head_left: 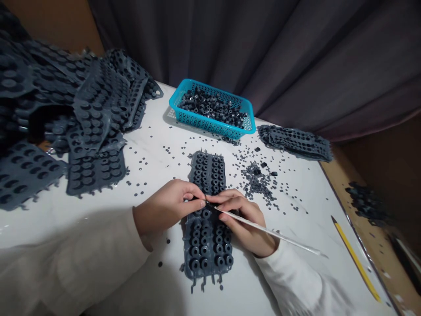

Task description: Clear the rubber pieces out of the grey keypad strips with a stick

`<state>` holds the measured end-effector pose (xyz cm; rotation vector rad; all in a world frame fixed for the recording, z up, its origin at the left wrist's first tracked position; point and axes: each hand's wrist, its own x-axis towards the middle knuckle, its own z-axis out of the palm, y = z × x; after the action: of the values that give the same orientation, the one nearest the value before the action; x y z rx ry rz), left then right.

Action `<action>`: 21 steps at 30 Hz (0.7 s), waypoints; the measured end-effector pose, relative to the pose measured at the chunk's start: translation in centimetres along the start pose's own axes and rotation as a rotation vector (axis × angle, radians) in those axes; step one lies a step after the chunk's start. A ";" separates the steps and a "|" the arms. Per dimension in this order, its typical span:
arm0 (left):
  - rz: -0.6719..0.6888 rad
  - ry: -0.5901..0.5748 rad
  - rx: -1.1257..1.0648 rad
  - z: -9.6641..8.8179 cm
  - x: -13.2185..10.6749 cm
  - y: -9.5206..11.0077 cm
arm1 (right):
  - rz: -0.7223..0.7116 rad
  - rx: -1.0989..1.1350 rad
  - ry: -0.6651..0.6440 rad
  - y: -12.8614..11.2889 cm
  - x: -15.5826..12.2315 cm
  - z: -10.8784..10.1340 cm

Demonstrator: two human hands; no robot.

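A dark grey moulded rubber sheet (208, 250) with rows of small ring-shaped parts lies lengthwise on the table in front of me. Over its middle, my left hand (169, 204) is closed, thumb and index finger pinched at a spot whose contents are too small to make out. My right hand (245, 219) grips a thin white stick (272, 230), its tip meeting the left fingertips just above the sheet. The stick's other end points down to the right. Both hands hide the sheet's central rows.
A blue basket (213, 127) full of small dark rubber parts stands behind the sheet. Moulded sheets (98, 101) are heaped at left, and a stack of sheets (294, 142) lies back right. Small discs (258, 180) are scattered around. A yellow pencil (357, 259) rests near the right edge.
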<state>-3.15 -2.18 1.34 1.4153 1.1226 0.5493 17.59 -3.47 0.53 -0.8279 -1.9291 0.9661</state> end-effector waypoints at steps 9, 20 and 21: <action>0.001 -0.005 0.027 0.1 0.0 0.1 | -0.023 -0.030 0.001 0.0 0.2 0.0; 0.003 -0.007 0.045 0.1 0.1 -0.1 | -0.053 -0.042 -0.013 0.1 0.0 -0.1; 0.004 -0.008 0.042 0.1 0.1 -0.2 | -0.054 -0.048 -0.015 0.1 0.0 -0.1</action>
<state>-3.04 -2.17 1.13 1.4548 1.1308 0.5255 17.66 -3.34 0.46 -0.7940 -1.9842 0.8991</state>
